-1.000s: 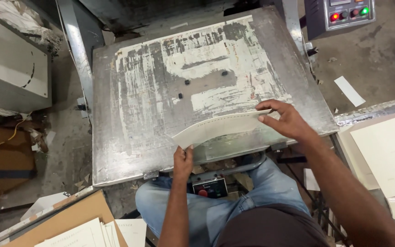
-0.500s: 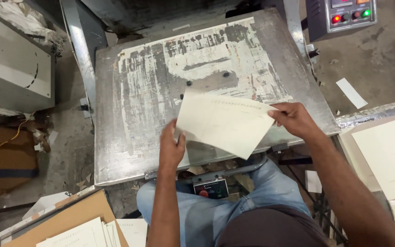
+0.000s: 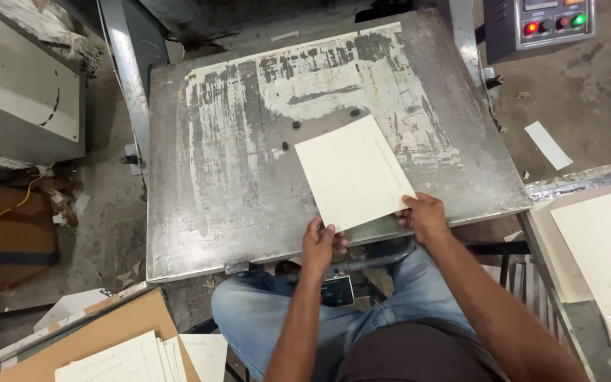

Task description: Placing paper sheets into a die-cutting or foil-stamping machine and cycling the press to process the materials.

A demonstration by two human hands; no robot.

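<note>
Card sheet (image 3: 353, 173) now flat on worn metal platen (image 3: 220, 212), no longer lifted; pinched at near corners by left hand (image 3: 317, 244) and right hand (image 3: 422, 216) fingers.

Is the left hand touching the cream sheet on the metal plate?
Touching. The head view shows the left hand pinching the near corner of the cream sheet, its fingers overlapping the paper edge.

One cream sheet (image 3: 353, 173) on one metal plate (image 3: 235, 205), two hands, three small black stops (image 3: 295, 125).
</note>
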